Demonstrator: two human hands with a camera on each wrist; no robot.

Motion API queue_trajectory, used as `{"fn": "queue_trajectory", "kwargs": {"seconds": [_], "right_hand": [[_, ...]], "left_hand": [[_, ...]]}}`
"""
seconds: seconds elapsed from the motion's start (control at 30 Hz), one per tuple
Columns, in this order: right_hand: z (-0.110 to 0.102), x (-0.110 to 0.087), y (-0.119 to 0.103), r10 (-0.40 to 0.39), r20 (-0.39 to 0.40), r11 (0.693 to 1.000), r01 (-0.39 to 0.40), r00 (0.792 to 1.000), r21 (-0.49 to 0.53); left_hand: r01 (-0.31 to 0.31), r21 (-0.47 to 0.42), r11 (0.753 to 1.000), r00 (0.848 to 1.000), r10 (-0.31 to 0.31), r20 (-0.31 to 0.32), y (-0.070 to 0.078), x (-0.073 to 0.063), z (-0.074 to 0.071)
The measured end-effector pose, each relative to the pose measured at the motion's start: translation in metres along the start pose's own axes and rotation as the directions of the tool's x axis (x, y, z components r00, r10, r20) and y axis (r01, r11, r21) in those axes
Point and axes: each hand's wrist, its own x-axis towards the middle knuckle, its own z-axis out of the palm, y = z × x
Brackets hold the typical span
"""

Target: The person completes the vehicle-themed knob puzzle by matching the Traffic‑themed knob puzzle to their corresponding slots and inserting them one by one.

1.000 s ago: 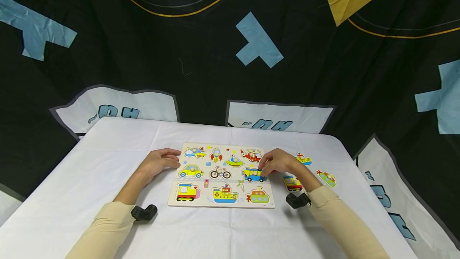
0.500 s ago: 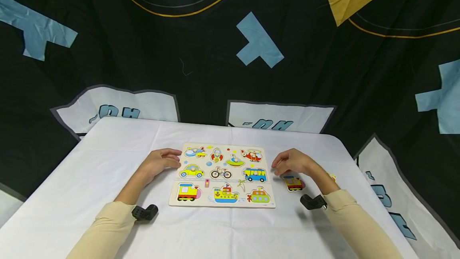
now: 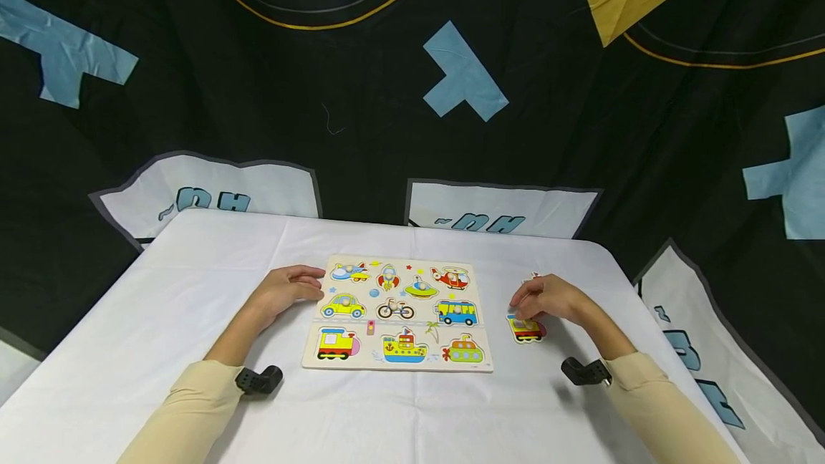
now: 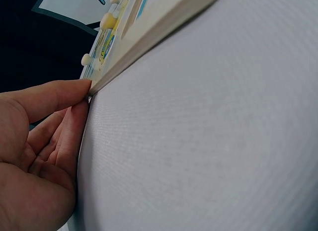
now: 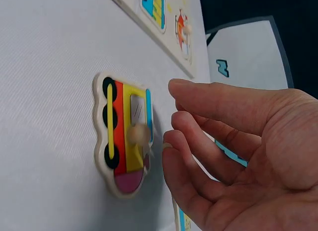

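A wooden peg puzzle board [image 3: 370,351] with printed vehicles lies on the white table. My left hand [image 3: 283,296] rests at its left edge, fingers relaxed; in the left wrist view the thumb touches the board's edge. The blue bus piece [image 3: 446,315] sits in the board's right side. To the right, my right hand [image 3: 548,297] hovers over the loose train piece [image 5: 119,126], fingers loosely bent. In the right wrist view the fingertips are just apart from its wooden knob [image 5: 138,135]. A ship piece [image 5: 185,222] is mostly hidden behind the hand.
White cloth [image 3: 412,421] covers the table. A black curtain [image 3: 361,142] with blue and yellow shapes hangs behind it. Black wrist cameras [image 3: 259,381] are strapped to both forearms.
My right hand has let go of the bus piece on the board and moved right, over the loose train piece. The left hand stays at the board's edge.
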Motion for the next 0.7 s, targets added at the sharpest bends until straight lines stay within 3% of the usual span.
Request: {"fn": "queue_trajectory", "kwargs": {"seconds": [0.43,0.7], "right_hand": [[-0.006,-0.008,0.018,0.019,0.095,0.998,-0.025,0.995,0.065],[-0.005,-0.007,0.023,0.029,0.098,0.997,-0.036,0.995,0.072]], "left_hand": [[-0.011,-0.008,1.000,1.000,0.011,0.011,0.000,0.000,-0.002],[-0.006,-0.002,1.000,1.000,0.006,0.007,0.000,-0.001,-0.001]]}}
